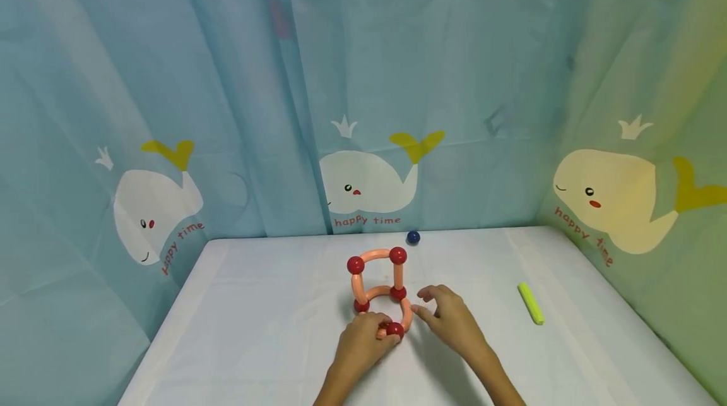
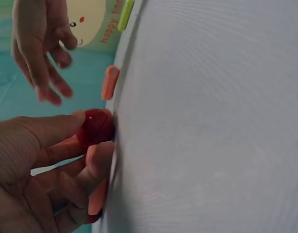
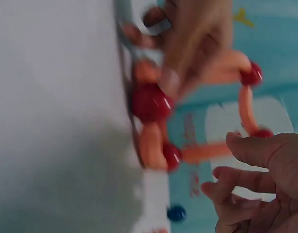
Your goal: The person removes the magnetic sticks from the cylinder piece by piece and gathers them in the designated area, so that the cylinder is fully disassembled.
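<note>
On the table stands a frame of peach rods [image 1: 399, 276], some straight and some curved, joined by red balls [image 1: 398, 256]. A ring of curved rods forms its base, and an upright arch rises at the back. My left hand [image 1: 362, 341] pinches the front red ball [image 1: 396, 330] of the base; the left wrist view shows my thumb on this ball [image 2: 96, 127]. To the right of the frame hovers my right hand [image 1: 452, 321], fingers loosely bent and nothing held. Its fingertips come close to the right curved rod [image 1: 406, 314]; whether they touch it I cannot tell.
A yellow-green stick [image 1: 531, 303] lies on the right side of the white table [image 1: 255, 330]. At the back edge rests a dark blue ball [image 1: 413, 238]. Behind the table hangs a blue curtain [image 1: 483, 77] printed with whales.
</note>
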`<state>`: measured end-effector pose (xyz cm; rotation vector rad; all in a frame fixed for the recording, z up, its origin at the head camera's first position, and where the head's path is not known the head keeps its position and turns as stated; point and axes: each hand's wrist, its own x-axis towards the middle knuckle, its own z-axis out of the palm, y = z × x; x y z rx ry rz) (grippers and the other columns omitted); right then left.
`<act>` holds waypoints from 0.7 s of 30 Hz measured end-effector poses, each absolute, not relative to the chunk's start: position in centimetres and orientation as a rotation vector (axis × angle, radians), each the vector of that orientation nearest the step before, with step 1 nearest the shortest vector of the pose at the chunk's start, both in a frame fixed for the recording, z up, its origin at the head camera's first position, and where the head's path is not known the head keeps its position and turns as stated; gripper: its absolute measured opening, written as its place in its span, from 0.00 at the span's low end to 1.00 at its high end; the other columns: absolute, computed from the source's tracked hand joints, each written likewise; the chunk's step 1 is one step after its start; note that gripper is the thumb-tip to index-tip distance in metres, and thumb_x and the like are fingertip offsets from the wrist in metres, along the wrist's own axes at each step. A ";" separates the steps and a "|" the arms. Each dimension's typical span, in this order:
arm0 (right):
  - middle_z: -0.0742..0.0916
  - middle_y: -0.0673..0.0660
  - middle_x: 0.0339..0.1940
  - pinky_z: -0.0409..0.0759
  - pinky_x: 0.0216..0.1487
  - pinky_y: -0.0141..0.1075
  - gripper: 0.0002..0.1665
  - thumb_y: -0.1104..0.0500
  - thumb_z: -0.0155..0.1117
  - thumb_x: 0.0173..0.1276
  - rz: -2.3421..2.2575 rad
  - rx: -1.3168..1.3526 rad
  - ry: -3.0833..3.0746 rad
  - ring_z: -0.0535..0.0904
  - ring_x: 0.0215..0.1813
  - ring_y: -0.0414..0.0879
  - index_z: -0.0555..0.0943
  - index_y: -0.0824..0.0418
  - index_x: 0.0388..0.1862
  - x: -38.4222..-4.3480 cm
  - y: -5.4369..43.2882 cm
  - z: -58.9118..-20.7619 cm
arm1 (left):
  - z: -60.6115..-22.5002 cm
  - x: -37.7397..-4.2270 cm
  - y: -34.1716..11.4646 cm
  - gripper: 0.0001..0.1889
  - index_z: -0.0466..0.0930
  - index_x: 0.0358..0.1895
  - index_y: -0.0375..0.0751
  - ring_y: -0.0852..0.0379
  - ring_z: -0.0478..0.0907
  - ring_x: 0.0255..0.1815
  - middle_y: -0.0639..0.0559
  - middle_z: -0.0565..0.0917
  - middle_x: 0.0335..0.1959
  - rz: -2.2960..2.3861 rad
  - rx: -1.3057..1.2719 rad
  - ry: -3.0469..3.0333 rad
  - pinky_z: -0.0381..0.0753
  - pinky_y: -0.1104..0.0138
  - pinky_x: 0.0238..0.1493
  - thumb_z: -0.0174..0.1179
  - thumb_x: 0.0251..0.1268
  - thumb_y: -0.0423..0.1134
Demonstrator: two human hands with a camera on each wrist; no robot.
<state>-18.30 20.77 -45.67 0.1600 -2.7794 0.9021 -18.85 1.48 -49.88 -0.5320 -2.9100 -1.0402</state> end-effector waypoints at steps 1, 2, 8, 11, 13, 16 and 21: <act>0.85 0.57 0.41 0.73 0.28 0.28 0.17 0.55 0.72 0.61 0.911 0.174 -2.777 0.72 0.27 0.37 0.83 0.63 0.46 -18.2 20.2 -46.0 | -49.8 -18.8 1.4 0.16 0.87 0.44 0.46 0.66 0.74 0.30 0.58 0.86 0.35 -1.024 -0.546 -2.897 0.75 0.67 0.31 0.73 0.52 0.47; 0.85 0.58 0.44 0.73 0.28 0.28 0.19 0.55 0.72 0.61 0.920 0.179 -2.780 0.72 0.26 0.36 0.83 0.63 0.48 -18.2 19.7 -46.3 | -49.8 -18.8 1.4 0.15 0.87 0.43 0.46 0.67 0.74 0.30 0.58 0.86 0.35 -1.010 -0.562 -2.882 0.75 0.67 0.30 0.72 0.53 0.47; 0.82 0.65 0.49 0.81 0.38 0.36 0.28 0.56 0.72 0.60 0.828 0.210 -2.745 0.77 0.37 0.43 0.78 0.72 0.54 -17.8 18.1 -47.7 | -48.7 -18.6 1.0 0.10 0.88 0.40 0.44 0.66 0.77 0.29 0.56 0.88 0.36 -0.993 -0.621 -2.827 0.73 0.70 0.27 0.69 0.56 0.42; 0.81 0.68 0.49 0.82 0.46 0.45 0.30 0.58 0.72 0.59 0.807 0.222 -2.735 0.79 0.46 0.52 0.76 0.76 0.55 -17.7 17.9 -48.1 | -47.8 -18.4 0.7 0.06 0.87 0.37 0.43 0.66 0.76 0.27 0.57 0.87 0.33 -0.967 -0.626 -2.814 0.72 0.71 0.26 0.68 0.57 0.39; 0.80 0.71 0.50 0.81 0.50 0.49 0.32 0.57 0.72 0.60 0.822 0.206 -2.756 0.79 0.51 0.58 0.75 0.78 0.55 -17.6 17.8 -48.3 | -47.0 -18.2 0.4 0.04 0.87 0.34 0.44 0.67 0.75 0.27 0.59 0.86 0.30 -0.954 -0.646 -2.806 0.73 0.72 0.26 0.68 0.58 0.39; 0.79 0.73 0.50 0.80 0.52 0.53 0.35 0.55 0.72 0.60 0.855 0.177 -2.798 0.80 0.52 0.62 0.73 0.80 0.57 -17.7 17.6 -48.5 | -45.5 -17.9 -0.1 0.02 0.86 0.31 0.45 0.70 0.70 0.23 0.62 0.83 0.26 -0.994 -0.719 -2.769 0.70 0.74 0.26 0.66 0.60 0.38; 0.78 0.73 0.50 0.80 0.47 0.50 0.33 0.52 0.71 0.62 0.906 0.144 -2.848 0.80 0.49 0.58 0.74 0.78 0.53 -18.0 17.1 -49.1 | -43.8 -18.2 -1.2 0.03 0.86 0.36 0.45 0.73 0.67 0.23 0.59 0.85 0.31 -1.155 -0.837 -2.516 0.71 0.79 0.26 0.62 0.66 0.38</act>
